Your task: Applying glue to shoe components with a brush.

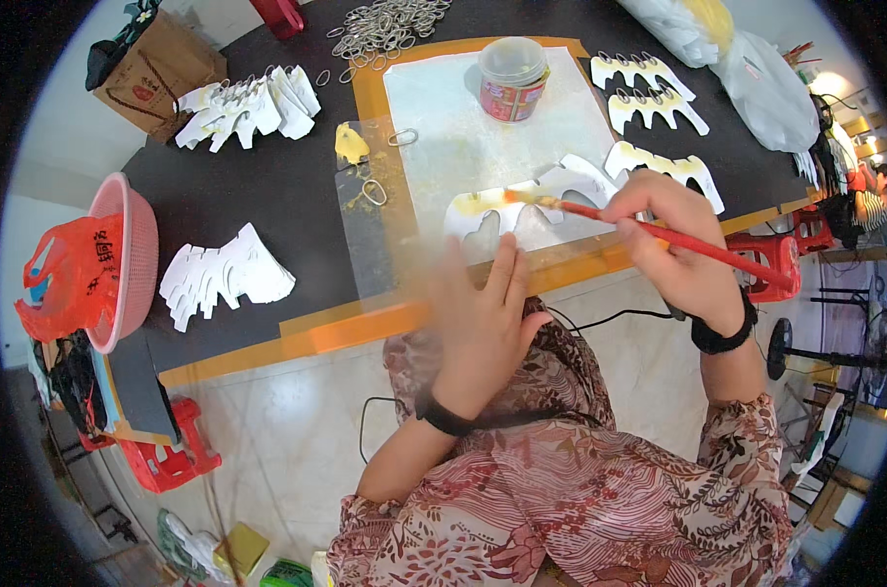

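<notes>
My right hand [673,245] grips a paintbrush [722,256] with a red handle, its yellowed bristle tip resting over a white scalloped cutout [478,207]. A yellow smear lies along that cutout's upper edge. My left hand [487,328] is open, fingers spread, with its fingertips at the cutout's lower edge; part of it is blurred by motion. The cutout lies on a white sheet [443,117]. Farther back on the sheet stands a clear plastic tub [512,98] with a red label. Another white cutout [585,181] lies against the first one's right end.
Metal rings [390,29] are heaped at the back. White cutouts with rings [253,103] lie at back left, others [659,112] at right. A stack of plain cutouts [228,272] sits left, near a pink basket [138,259]. A paper bag [160,83] stands behind.
</notes>
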Tool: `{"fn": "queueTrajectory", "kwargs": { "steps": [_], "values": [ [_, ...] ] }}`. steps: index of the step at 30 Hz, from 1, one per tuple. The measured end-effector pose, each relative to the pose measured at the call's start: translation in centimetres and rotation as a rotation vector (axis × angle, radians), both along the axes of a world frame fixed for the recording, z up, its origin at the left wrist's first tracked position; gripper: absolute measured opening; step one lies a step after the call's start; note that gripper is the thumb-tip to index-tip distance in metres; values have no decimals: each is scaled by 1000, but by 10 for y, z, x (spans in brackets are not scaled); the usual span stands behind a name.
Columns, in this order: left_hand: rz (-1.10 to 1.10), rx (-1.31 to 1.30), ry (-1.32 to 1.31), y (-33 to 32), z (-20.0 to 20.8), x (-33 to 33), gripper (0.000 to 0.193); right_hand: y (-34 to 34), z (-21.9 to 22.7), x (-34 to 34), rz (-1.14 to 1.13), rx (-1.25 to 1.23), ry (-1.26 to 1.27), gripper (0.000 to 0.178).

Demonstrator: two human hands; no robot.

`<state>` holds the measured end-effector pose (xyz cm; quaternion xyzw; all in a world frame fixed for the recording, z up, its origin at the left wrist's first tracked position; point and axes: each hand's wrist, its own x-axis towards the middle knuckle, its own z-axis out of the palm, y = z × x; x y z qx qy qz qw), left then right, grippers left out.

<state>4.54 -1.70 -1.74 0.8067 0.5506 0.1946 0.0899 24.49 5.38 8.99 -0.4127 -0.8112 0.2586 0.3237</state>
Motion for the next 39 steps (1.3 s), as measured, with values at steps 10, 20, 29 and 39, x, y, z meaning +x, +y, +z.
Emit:
{"fn": "queueTrajectory", "kwargs": {
  "steps": [10, 20, 29, 39],
  "values": [
    [10, -15, 7, -1, 0, 1, 70, -2, -7, 14, -54, -30, 12, 8],
    [59, 38, -60, 7, 7, 9, 62, -11, -13, 45, -15, -95, -5, 16],
    [-37, 87, -6, 22, 1, 14, 54, -4, -14, 41, 31, -103, 55, 15],
    [-44, 94, 99, 20, 8, 36, 72, -6, -10, 51, -44, -118, 49, 12]
  ]
}}
